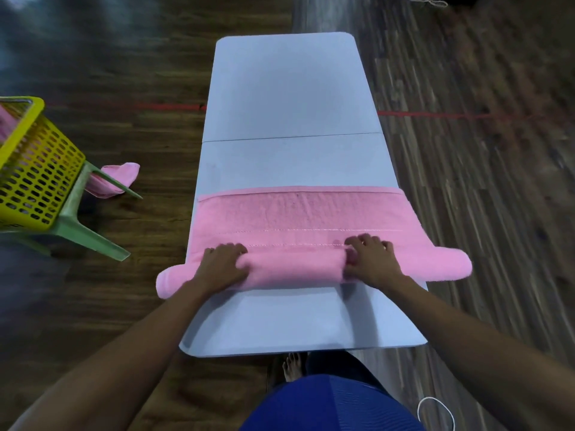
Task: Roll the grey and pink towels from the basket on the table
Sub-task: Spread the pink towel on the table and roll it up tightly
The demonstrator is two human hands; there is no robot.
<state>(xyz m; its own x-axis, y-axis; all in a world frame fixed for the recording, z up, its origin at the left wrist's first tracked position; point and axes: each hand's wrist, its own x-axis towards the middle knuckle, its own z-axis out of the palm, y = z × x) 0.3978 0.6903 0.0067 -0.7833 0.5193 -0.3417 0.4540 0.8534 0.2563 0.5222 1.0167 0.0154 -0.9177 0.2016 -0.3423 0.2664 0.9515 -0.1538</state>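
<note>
No readable text or labels anywhere

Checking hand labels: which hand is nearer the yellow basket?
Left. The left hand holds the towel roll nearer the yellow basket; the right hand holds it farther off.

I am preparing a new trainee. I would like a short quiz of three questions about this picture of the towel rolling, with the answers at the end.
1. True or false: the left hand and the right hand both grip the rolled part of the pink towel.
2. Where does the yellow basket stand? A in the person's lap; B on a green stool; C on the pink towel.
3. Fill the gap: the second pink cloth lies on the ____.
Key: 1 true; 2 B; 3 floor.
</note>
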